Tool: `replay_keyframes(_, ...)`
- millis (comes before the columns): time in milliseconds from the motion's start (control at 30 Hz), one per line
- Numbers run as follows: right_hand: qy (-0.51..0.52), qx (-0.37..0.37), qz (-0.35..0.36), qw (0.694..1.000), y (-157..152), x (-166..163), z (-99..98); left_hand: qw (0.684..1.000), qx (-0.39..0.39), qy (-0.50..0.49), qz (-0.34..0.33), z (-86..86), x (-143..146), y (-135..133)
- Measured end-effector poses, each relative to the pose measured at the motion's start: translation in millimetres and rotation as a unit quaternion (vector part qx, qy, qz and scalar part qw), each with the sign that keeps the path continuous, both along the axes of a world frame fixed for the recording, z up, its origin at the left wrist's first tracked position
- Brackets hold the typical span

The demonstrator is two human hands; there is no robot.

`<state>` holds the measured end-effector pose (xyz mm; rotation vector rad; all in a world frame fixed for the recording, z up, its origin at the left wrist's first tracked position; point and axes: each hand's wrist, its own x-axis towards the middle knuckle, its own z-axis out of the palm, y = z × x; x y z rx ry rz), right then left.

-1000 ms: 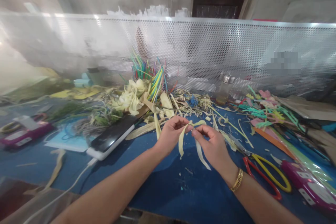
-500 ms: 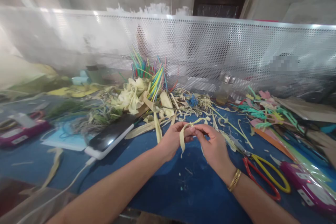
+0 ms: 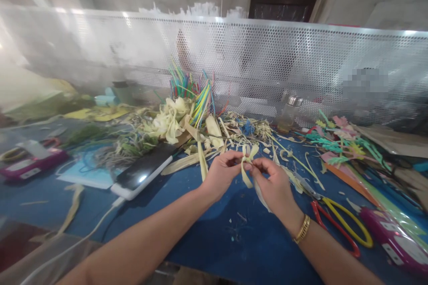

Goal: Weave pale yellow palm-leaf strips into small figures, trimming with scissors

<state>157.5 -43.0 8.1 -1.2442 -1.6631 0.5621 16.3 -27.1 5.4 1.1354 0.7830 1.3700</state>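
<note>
Both my hands meet over the blue table (image 3: 207, 240), pinching a pale yellow leaf strip (image 3: 246, 160) between them. My left hand (image 3: 220, 173) grips the strip with thumb and fingertips closed. My right hand (image 3: 273, 185), with a gold bracelet on its wrist, pinches the same strip from the right. The strip's short ends stick up above the fingers and one loop hangs below. Another pale end trails down under my right hand.
A heap of pale leaf pieces (image 3: 170, 122) and coloured straws (image 3: 192, 93) lies behind my hands. A phone (image 3: 142, 171) with a cable rests at left, red-and-yellow scissors (image 3: 337, 222) at right, coloured strips (image 3: 337, 142) beyond. A perforated metal screen (image 3: 301, 67) closes the back.
The long hanging ends of the strip have been drawn up and folded shorter between my fingers. Both hands stayed close together and shifted slightly right.
</note>
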Motion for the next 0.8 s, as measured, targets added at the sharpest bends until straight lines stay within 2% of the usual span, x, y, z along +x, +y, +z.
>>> replay_keyframes(233,-0.023,-0.005,0.009,1.0,-1.8,0.2,1.4,0.998,0.025,0.059,0.006,1.1,-4.3,1.5)
replay_keyframes(433,-0.058,0.011,0.024,0.998,-2.3,4.1,4.1,0.998,0.022,0.052,0.031,9.3,-5.9,0.8)
replay_keyframes(800,-0.074,-0.002,0.034,0.997,1.4,7.7,1.4,0.999,-0.022,0.033,0.03,7.5,-9.8,4.8)
